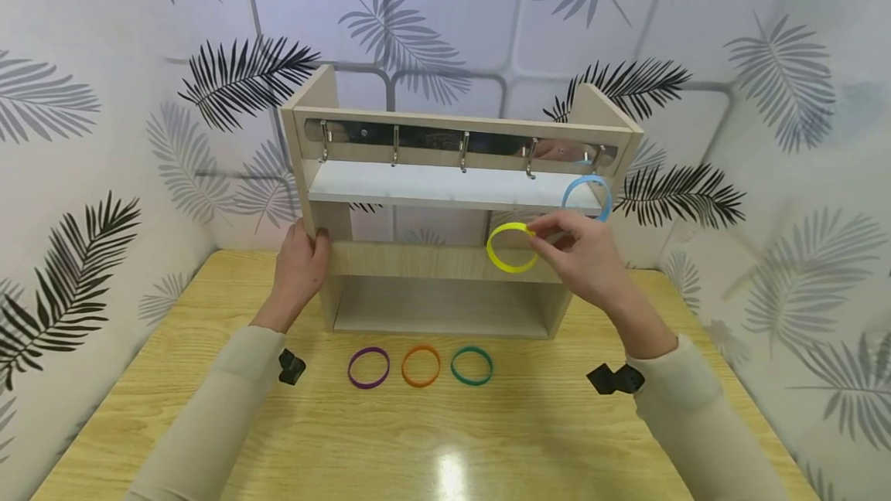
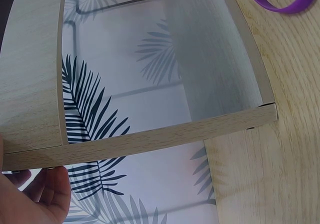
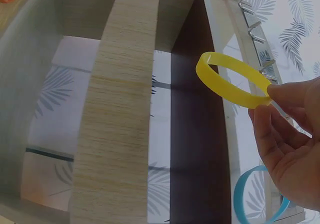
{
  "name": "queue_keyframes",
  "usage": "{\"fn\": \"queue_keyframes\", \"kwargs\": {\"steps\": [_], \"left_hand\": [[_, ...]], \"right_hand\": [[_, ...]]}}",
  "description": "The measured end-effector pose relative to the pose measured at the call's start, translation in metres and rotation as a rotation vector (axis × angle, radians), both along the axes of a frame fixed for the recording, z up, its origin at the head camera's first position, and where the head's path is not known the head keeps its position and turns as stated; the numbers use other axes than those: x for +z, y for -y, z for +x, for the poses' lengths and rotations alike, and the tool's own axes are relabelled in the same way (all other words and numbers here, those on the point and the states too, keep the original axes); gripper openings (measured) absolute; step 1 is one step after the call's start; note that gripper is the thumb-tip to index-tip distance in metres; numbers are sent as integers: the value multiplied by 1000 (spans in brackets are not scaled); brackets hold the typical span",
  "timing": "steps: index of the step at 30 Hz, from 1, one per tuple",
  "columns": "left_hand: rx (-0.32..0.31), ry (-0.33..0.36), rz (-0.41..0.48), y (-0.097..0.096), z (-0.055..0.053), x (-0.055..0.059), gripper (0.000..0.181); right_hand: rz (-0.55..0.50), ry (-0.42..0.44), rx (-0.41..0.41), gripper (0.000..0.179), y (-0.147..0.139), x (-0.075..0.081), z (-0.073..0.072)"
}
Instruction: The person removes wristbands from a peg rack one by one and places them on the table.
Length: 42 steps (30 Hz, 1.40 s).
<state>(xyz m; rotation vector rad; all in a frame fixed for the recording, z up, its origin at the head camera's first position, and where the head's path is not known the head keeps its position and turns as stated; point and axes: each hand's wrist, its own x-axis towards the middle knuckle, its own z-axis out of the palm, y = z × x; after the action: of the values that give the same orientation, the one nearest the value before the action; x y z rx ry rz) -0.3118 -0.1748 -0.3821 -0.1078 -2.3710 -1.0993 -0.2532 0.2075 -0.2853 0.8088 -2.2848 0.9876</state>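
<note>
My right hand [image 1: 583,257] pinches a yellow wristband [image 1: 511,247] by its edge between thumb and fingertips, in front of the rack's shelf openings. A light blue wristband [image 1: 605,203] hangs from the rightmost hook [image 1: 597,158], just behind that hand. My left hand [image 1: 301,265] grips the left side panel of the wooden shelf rack [image 1: 445,260]; in the left wrist view its fingers curl at the panel's edge. On the table in front lie a purple wristband [image 1: 369,367], an orange wristband [image 1: 421,366] and a teal wristband [image 1: 472,366] in a row.
A metal strip with several hooks [image 1: 464,151] runs along the rack's upper front; the hooks left of the blue band are bare. The rack stands on a wood-grain table [image 1: 390,439], against a wall [image 1: 445,22] with a leaf pattern.
</note>
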Motion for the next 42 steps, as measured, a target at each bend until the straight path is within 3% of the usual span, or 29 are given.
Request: {"fn": "queue_keyframes", "kwargs": {"steps": [12, 20, 42], "left_hand": [[-6, -15, 3, 0, 0, 0, 50], [6, -16, -2, 0, -1, -1, 49], [5, -18, 0, 0, -1, -1, 48]], "right_hand": [[82, 78, 4, 13, -14, -34, 5], [108, 184, -33, 12, -24, -52, 7], [63, 480, -11, 14, -60, -115, -3]]}}
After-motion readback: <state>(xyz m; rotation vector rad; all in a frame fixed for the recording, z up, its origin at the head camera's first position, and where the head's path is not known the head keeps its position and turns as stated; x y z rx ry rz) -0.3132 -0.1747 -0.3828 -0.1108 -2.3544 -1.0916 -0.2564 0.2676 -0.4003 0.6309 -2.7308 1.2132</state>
